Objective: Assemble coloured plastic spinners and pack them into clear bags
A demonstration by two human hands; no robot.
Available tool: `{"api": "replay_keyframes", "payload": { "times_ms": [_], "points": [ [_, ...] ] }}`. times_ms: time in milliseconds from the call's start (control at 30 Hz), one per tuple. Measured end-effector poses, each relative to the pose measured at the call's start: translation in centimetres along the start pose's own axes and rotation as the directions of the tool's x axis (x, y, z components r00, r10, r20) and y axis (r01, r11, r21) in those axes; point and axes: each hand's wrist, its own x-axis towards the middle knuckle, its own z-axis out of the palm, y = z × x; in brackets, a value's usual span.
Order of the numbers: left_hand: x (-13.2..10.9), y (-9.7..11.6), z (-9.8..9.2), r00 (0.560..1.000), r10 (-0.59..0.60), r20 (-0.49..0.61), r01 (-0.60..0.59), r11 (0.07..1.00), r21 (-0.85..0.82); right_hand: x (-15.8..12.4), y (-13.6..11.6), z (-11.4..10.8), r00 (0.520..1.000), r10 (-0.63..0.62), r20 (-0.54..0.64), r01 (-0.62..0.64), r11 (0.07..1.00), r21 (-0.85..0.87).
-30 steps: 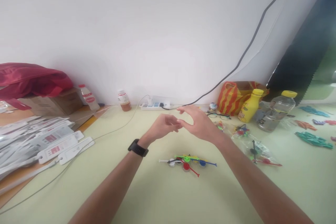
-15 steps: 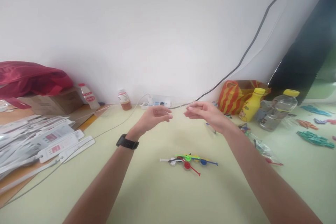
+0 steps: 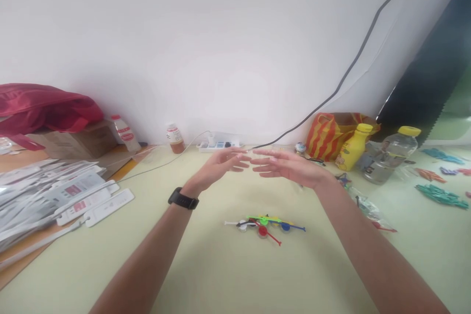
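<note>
My left hand (image 3: 224, 164), with a black watch (image 3: 183, 199) on its wrist, is raised over the far part of the pale table with fingers apart and nothing in them. My right hand (image 3: 289, 167) faces it, fingers stretched out and spread, holding nothing. The fingertips of the two hands are close together. Nearer to me on the table lies a small cluster of coloured plastic arrow pieces, with a white piece (image 3: 243, 225), a green piece (image 3: 264, 221), a red piece (image 3: 263, 231) and a blue piece (image 3: 286, 227) overlapping.
A power strip (image 3: 217, 144) sits by the wall. At left are white tags (image 3: 108, 207), a box (image 3: 83, 144) and bottles. A striped bag (image 3: 322, 137), a yellow bottle (image 3: 353, 149), a clear bottle (image 3: 390, 157) and teal pieces (image 3: 441, 196) are at right.
My left hand has moved slightly right, towards my right hand. My right hand's fingers have stretched out and spread, and its fingertips have shifted a little left.
</note>
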Motion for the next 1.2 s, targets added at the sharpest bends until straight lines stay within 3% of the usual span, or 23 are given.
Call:
{"api": "replay_keyframes", "payload": {
  "times_ms": [67, 133, 200, 300, 467, 533, 600, 667, 733, 767, 833, 900, 967, 1033, 1200],
  "points": [
    [-0.1, 0.1, -0.3, 0.985, 0.069, -0.157, -0.046, 0.989, 0.143, 0.2, 0.5, -0.4, 0.998, 0.025, -0.063, -0.023, 0.999, 0.034],
    [-0.1, 0.2, -0.1, 0.935, 0.245, -0.256, -0.130, 0.910, 0.395, 0.6, 1.1, -0.6, 0.992, 0.053, -0.114, -0.047, 0.997, 0.055],
    [-0.3, 0.2, 0.8, 0.897, 0.414, -0.154, -0.232, 0.738, 0.634, 1.1, 1.8, -0.5, 0.987, 0.080, -0.143, -0.069, 0.995, 0.077],
    [-0.4, -0.1, 3.1, 0.885, 0.456, 0.099, -0.351, 0.510, 0.785, 1.9, 2.6, 0.1, 0.986, 0.100, -0.136, -0.081, 0.987, 0.141],
    [-0.3, -2.3, 5.3, 0.917, 0.376, 0.132, -0.298, 0.427, 0.854, 2.4, 2.9, 1.5, 0.987, 0.122, -0.106, -0.104, 0.981, 0.162],
    [-0.1, -3.4, 4.8, 0.930, 0.347, 0.124, -0.273, 0.424, 0.863, 2.3, 2.5, 1.6, 0.978, 0.125, -0.169, -0.117, 0.991, 0.057],
    [0.0, -4.2, 3.7, 0.943, 0.320, 0.090, -0.229, 0.430, 0.873, 2.1, 2.0, 1.5, 0.951, 0.045, -0.306, -0.093, 0.985, -0.145],
    [0.1, -4.9, 2.2, 0.959, 0.283, 0.023, -0.160, 0.472, 0.867, 1.8, 1.5, 1.4, 0.906, -0.120, -0.405, -0.070, 0.903, -0.423],
    [0.0, -5.6, 0.6, 0.973, 0.229, -0.035, -0.100, 0.551, 0.829, 1.5, 1.3, 1.6, 0.925, -0.197, -0.324, -0.067, 0.757, -0.650],
    [0.0, -5.8, -0.2, 0.979, 0.194, -0.057, -0.072, 0.597, 0.799, 1.4, 1.4, 1.8, 0.961, -0.150, -0.233, -0.067, 0.691, -0.720],
    [-0.2, -6.3, -1.6, 0.990, 0.101, -0.095, -0.002, 0.692, 0.722, 1.4, 2.0, 2.6, 0.995, 0.090, -0.035, -0.082, 0.593, -0.801],
    [-0.3, -6.7, -2.5, 0.992, 0.010, -0.125, 0.074, 0.757, 0.650, 1.5, 2.9, 3.5, 0.940, 0.339, 0.044, -0.133, 0.483, -0.866],
    [-0.3, -6.8, -2.9, 0.989, -0.059, -0.136, 0.129, 0.796, 0.591, 1.9, 3.8, 4.1, 0.883, 0.467, 0.039, -0.166, 0.391, -0.905],
    [-0.2, -6.7, -2.8, 0.988, -0.088, -0.125, 0.142, 0.831, 0.538, 2.2, 4.4, 4.2, 0.869, 0.492, 0.048, -0.164, 0.378, -0.911],
    [-0.2, -6.4, -2.2, 0.994, -0.090, -0.067, 0.111, 0.888, 0.447, 2.2, 4.3, 3.0, 0.891, 0.447, 0.081, -0.147, 0.452, -0.880]
  ]
}}
